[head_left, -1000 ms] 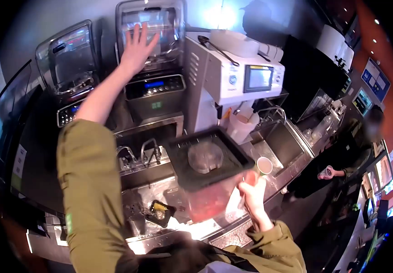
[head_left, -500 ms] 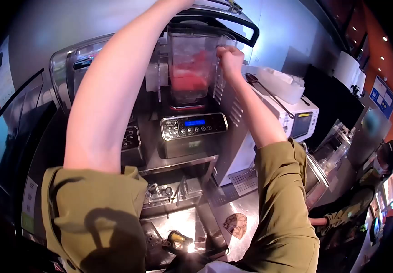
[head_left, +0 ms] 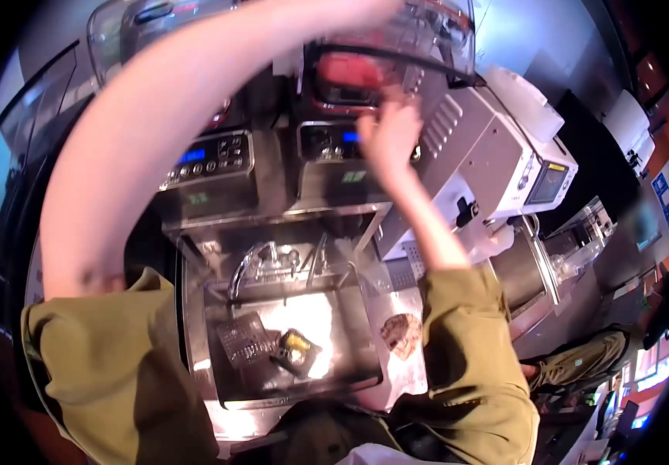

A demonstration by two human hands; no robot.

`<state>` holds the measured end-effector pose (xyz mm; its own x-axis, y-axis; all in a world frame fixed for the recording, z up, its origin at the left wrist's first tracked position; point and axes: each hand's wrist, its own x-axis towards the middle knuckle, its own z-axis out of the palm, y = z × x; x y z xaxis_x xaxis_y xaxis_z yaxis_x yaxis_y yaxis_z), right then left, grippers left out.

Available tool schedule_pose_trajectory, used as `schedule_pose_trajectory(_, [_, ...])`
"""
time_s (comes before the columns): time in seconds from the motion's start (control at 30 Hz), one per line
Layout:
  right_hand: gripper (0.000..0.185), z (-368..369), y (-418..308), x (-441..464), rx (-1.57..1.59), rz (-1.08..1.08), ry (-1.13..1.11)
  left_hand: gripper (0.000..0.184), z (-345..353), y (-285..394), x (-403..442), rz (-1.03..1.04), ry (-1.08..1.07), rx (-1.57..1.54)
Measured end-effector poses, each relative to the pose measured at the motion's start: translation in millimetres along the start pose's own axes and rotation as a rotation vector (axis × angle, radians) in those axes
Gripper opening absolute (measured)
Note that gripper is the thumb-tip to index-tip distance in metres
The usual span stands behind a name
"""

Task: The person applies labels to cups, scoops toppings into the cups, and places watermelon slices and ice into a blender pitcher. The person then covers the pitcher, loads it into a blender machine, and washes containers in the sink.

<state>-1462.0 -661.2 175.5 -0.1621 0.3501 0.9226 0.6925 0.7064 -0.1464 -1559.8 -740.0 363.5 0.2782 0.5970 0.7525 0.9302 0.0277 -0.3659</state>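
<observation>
A blender jar with red contents (head_left: 346,74) stands on its base, seen partly through a clear cover (head_left: 439,39) with a black edge. My left hand (head_left: 369,11) is at the top of the view by that cover. It is smeared, and its fingers do not show clearly. My right hand (head_left: 393,136) is just in front of the jar, over the right side of the control panel (head_left: 326,145) with a lit blue display. Motion blurs its fingers too, and whether it touches the panel I cannot tell.
A second blender panel (head_left: 209,159) is at the left. Below lies a metal sink (head_left: 342,349) with a tap (head_left: 249,263) and a dark item with yellow in it (head_left: 297,347). A white machine (head_left: 516,170) stands at the right. Another person's sleeve (head_left: 582,363) shows farther right.
The black-edged cover has come down in front of the jar. My right hand has left the jar's handle and moved down to the panel. The view has tilted lower, showing more sink.
</observation>
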Motion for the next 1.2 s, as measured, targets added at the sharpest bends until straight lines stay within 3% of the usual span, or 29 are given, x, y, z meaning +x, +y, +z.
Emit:
schedule_pose_trajectory(0.03, [0.053, -6.7, -19.7, -34.1, 0.098, -0.182, -0.184, 0.017, 3.2, 10.1, -19.2, 0.021, -0.112, 0.011])
schedule_pose_trajectory(0.07, [0.056, -7.9, -32.3, -65.8, 0.213, -0.206, -0.410, 0.014, 29.3, 9.8, -35.3, 0.091, -0.077, -0.045])
schedule_pose_trajectory(0.17, [0.057, -6.0, -41.6, -76.3, 0.024, -0.026, -0.750, 0.017, 41.9, 27.7, -118.2, -0.176, 0.144, -0.440])
schedule_pose_trajectory(0.2, [0.057, -0.4, -36.1, -79.4, 0.025, -0.027, -0.711, 0.020, 32.5, 35.1, -153.9, -0.297, 0.236, -0.611])
schedule_pose_trajectory(0.23, [0.055, 4.7, -32.4, -82.8, 0.145, -0.079, -0.593, 0.038, 16.6, 35.0, -193.8, -0.237, 0.262, -0.786])
schedule_pose_trajectory(0.27, [0.052, 15.2, -28.5, -92.4, 0.258, -0.080, -0.474, 0.020, 12.7, 42.1, -247.1, -0.363, 0.284, -0.902])
schedule_pose_trajectory(0.3, [0.052, 11.6, -32.5, -88.3, 0.241, 0.042, -0.620, 0.014, 14.3, 50.3, -299.3, -0.456, 0.472, -1.013])
schedule_pose_trajectory(0.33, [0.045, 2.8, -38.7, -85.9, 0.140, 0.035, -0.735, 0.016, -10.6, 75.4, -344.7, -0.966, 0.418, -1.146])
schedule_pose_trajectory(0.37, [0.065, 3.4, -39.8, -89.6, 0.204, -0.027, -0.617, 0.017, -7.1, 90.1, -404.6, -1.389, 0.410, -1.244])
schedule_pose_trajectory(0.4, [0.073, -4.2, -44.8, -87.3, 0.210, 0.136, -0.818, 0.013, 1.3, 115.7, -459.0, -1.667, 0.438, -1.230])
schedule_pose_trajectory(0.43, [0.059, -1.9, -44.0, -100.4, 0.404, 0.194, -0.771, 0.008, 19.0, 144.1, -517.2, -2.040, 0.389, -1.200])
schedule_pose_trajectory(0.47, [0.047, 2.9, -41.6, -118.3, 0.592, 0.244, -0.721, 0.008, 37.2, 175.7, -597.0, -2.250, 0.393, -1.542])
schedule_pose_trajectory(0.5, [0.044, -4.7, -48.4, -141.2, 0.672, 0.241, -0.464, 0.014, 44.8, 201.5, -637.0, -2.472, 0.274, -1.585])
schedule_pose_trajectory(0.53, [0.042, -18.4, -55.1, -172.1, 0.743, 0.229, -0.207, 0.016, 48.0, 210.9, -641.6, -2.702, 0.144, -1.378])
schedule_pose_trajectory(0.57, [0.032, -19.7, -48.7, -219.9, 0.826, 0.295, -0.063, 0.010, 45.7, 216.2, -630.6, -2.733, 0.214, -1.358])
schedule_pose_trajectory(0.6, [0.021, -22.9, -56.9, -268.4, 0.714, 0.246, -0.045, 0.008, 46.3, 211.7, -600.5, -2.975, 0.541, -1.272])
schedule_pose_trajectory(0.63, [0.013, -26.2, -65.0, -316.9, 0.600, 0.201, -0.023, 0.010, 55.1, 219.4, -601.4, -2.937, 0.448, -1.369])
schedule_pose_trajectory(0.67, [0.020, -35.8, -77.6, -362.6, 0.607, 0.366, -0.541, 0.012, 80.3, 240.4, -623.4, -2.988, 0.309, -1.408])
schedule_pose_trajectory(0.7, [0.023, -30.2, -90.7, -391.0, 0.614, 0.612, -0.844, 0.014, 105.3, 261.2, -645.2, -3.029, 0.167, -1.451])
schedule_pose_trajectory(0.73, [0.026, -8.6, -87.7, -426.1, 0.664, 0.675, -0.877, 0.017, 141.0, 286.5, -676.7, -3.151, -0.027, -1.425])
schedule_pose_trajectory(0.77, [0.027, 0.9, -87.6, -441.3, 0.572, 0.652, -0.933, 0.019, 144.4, 284.8, -646.4, -3.189, 0.102, -1.169])
schedule_pose_trajectory(0.87, [0.032, 30.2, -50.9, -515.5, 0.406, 0.588, -1.363, 0.019, 166.6, 307.0, -680.6, -2.617, 0.305, -1.672])
schedule_pose_trajectory(0.9, [0.032, 24.7, -49.2, -527.8, 0.249, 0.517, -1.544, 0.015, 167.4, 302.0, -685.2, -2.769, 0.183, -1.589])
schedule_pose_trajectory(0.93, [0.032, 17.3, -47.4, -540.4, 0.091, 0.438, -1.715, 0.014, 165.4, 302.9, -705.5, -2.743, 0.115, -1.581])
schedule_pose_trajectory(1.0, [0.032, 10.7, -29.0, -602.5, -0.212, 0.239, -1.762, 0.016, 138.2, 272.2, -695.9, -2.674, -0.221, -1.405])
schedule_pose_trajectory(1.07, [0.030, 0.2, -42.8, -609.9, -0.231, 0.159, -1.801, 0.017, 132.7, 253.5, -727.5, -2.311, -0.636, -1.300])
schedule_pose_trajectory(1.1, [0.032, -1.0, -52.0, -617.0, -0.137, 0.345, -1.918, 0.017, 124.7, 241.1, -722.9, -2.258, -0.601, -1.403])
schedule_pose_trajectory(1.13, [0.035, -8.8, -59.8, -623.9, -0.226, 0.679, -1.855, 0.019, 122.4, 239.2, -731.5, -2.133, -0.509, -1.348])
schedule_pose_trajectory(1.2, [0.036, -10.6, -59.3, -646.7, -0.183, 0.811, -1.819, 0.024, 107.5, 218.9, -697.4, -2.023, -0.409, -1.383])
